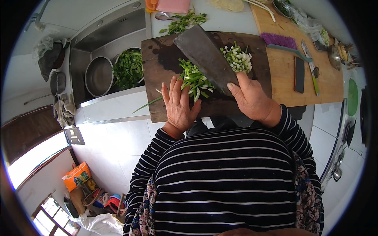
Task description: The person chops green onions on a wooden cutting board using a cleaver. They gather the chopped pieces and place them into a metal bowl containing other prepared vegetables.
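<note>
My right hand [252,96] grips a broad, dark cleaver [203,56] at its handle end. Its blade slants up and left across a dark wooden chopping board [159,82]. My left hand [179,107] lies palm down with its fingers apart, fingertips touching a pile of cut green onions [193,75] left of the blade. Right of the blade sits a second heap of finely chopped green onion [237,59], white and green. One long green onion leaf [147,104] sticks out past the board's left front edge. The blade hides part of the board.
Left is a steel sink [121,38] with an empty pot [99,76] and a bowl of leafy herbs [128,67]. Behind the board lie more herbs [186,22] and a spoon [162,16]. On a light wooden board [285,85] rest a purple-bristled brush [279,41], a sharpening stone [299,73] and a green-handled knife [313,70].
</note>
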`<state>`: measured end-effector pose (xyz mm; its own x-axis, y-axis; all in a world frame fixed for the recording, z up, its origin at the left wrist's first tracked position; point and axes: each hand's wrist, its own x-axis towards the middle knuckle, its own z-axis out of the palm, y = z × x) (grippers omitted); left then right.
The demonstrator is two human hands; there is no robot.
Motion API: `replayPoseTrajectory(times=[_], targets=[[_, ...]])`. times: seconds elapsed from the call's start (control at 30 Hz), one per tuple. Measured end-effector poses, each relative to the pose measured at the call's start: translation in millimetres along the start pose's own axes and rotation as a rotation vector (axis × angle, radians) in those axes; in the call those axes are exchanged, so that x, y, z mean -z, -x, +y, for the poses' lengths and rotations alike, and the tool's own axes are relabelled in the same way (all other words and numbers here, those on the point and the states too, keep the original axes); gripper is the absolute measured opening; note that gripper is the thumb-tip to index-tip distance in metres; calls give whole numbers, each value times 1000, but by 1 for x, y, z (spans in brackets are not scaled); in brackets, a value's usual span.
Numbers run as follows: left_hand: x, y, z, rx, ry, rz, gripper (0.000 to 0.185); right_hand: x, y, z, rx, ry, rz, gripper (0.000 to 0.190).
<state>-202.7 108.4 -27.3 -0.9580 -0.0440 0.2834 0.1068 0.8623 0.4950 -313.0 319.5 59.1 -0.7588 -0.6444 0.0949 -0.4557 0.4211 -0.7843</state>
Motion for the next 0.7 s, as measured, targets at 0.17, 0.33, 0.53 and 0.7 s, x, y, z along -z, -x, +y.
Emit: replayPoseTrajectory(times=[0.17,0.33,0.53,0.7], targets=[[-5,-23,1,-9,0,-152,85,-9,-1,-2,9,11,-1,21],[-7,-22,-7,-54,-156,-194,73,-13,0,-5,32,55,23,21],[-3,-3,-18,-52,-161,-134,68,-15,1,-8,21,96,6,20],[2,-7,-20,32,-111,-123,80,-22,2,-9,28,205,-64,19]])
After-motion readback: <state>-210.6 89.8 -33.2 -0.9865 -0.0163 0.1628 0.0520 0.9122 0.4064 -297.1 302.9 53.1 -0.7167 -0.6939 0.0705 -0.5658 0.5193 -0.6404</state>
